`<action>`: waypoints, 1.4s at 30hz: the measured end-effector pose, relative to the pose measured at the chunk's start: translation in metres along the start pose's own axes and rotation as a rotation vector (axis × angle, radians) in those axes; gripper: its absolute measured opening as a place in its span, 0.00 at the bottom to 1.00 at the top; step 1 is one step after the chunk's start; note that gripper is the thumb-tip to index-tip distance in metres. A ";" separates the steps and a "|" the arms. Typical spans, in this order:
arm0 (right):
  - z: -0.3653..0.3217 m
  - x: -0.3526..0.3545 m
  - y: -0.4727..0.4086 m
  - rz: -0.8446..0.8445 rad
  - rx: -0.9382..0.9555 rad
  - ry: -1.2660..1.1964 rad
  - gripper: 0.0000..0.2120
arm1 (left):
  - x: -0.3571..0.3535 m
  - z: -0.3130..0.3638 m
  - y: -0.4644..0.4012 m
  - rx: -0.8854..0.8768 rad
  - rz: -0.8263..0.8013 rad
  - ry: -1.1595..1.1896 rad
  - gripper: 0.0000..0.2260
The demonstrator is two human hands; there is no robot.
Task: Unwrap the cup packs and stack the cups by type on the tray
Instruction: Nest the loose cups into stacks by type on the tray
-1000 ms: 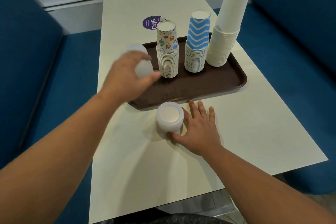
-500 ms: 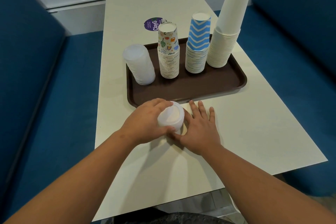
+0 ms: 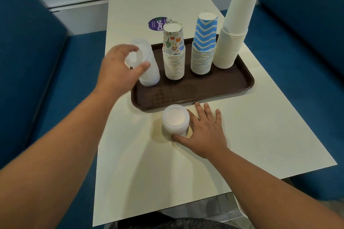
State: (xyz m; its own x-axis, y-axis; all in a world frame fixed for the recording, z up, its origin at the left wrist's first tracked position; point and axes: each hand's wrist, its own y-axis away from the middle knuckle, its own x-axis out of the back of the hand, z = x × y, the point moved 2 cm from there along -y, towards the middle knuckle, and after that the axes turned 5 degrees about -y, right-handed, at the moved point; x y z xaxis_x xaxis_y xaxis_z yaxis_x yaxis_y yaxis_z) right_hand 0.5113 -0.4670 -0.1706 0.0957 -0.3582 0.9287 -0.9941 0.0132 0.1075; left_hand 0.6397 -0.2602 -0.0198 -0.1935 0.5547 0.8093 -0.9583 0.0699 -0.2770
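Blue benches flank a cream desk (image 3: 242,135) bearing a brown tray (image 3: 195,91). From the head view, the left hand (image 3: 119,70) pinches one translucent cup (image 3: 135,57) over the tray's translucent stack (image 3: 150,74); the right hand (image 3: 202,132), fingers spread, steadies the desk stack (image 3: 176,120). Stacking is underway; next, seat the cup squarely.

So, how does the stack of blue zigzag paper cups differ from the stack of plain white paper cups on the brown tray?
The blue zigzag paper cup stack is shorter and narrower; the plain white paper cup stack is taller and wider. The blue stack carries a pattern, the white one none. Both stand upside down on the brown tray.
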 end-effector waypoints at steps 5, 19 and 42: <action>0.000 -0.001 0.000 -0.001 -0.006 0.013 0.47 | -0.002 -0.001 -0.042 0.123 -0.073 -0.038 0.22; 0.000 0.001 0.000 -0.014 -0.007 -0.006 0.49 | -0.020 -0.005 -0.044 0.092 -0.203 -0.262 0.30; -0.002 0.003 -0.001 -0.056 -0.014 0.054 0.52 | -0.068 0.040 0.100 -0.176 -0.606 -0.283 0.33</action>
State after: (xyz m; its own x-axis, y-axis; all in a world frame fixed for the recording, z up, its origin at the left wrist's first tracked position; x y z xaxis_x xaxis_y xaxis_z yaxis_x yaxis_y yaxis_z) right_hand 0.5130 -0.4662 -0.1669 0.1542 -0.3080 0.9388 -0.9863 0.0078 0.1646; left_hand 0.5486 -0.3245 -0.0818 0.2952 0.1391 0.9452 -0.8709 0.4461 0.2064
